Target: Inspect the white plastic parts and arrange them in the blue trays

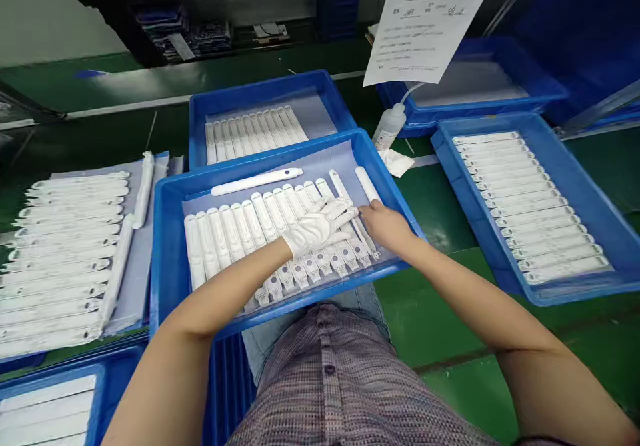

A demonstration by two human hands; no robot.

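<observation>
Gloved left hand (319,229) splays over slim white strips (263,218), bare right hand (384,225) clasping a smooth, round-ended bar (367,184)

The gloved left hand (316,230) lies flat; the bare right hand (387,230) curls, perhaps gripping.

The blue tray (161,233) in the middle of the frame is looking like smooth moulded plastic, its rim giving off a soft sheen. Inside, the white strips (256,221) are showing smooth, plastic-like faces. The white glove (313,229) is reading to me as matt cloth. Towards the upper right, the printed sheet (425,36) is hanging as plain matt paper above a bottle (389,128) of cloudy plastic. At bottom centre the shirt (325,386) is showing a rough, nubbly weave; at lower right the green surface (450,319) is gleaming, glossy and smooth.
</observation>
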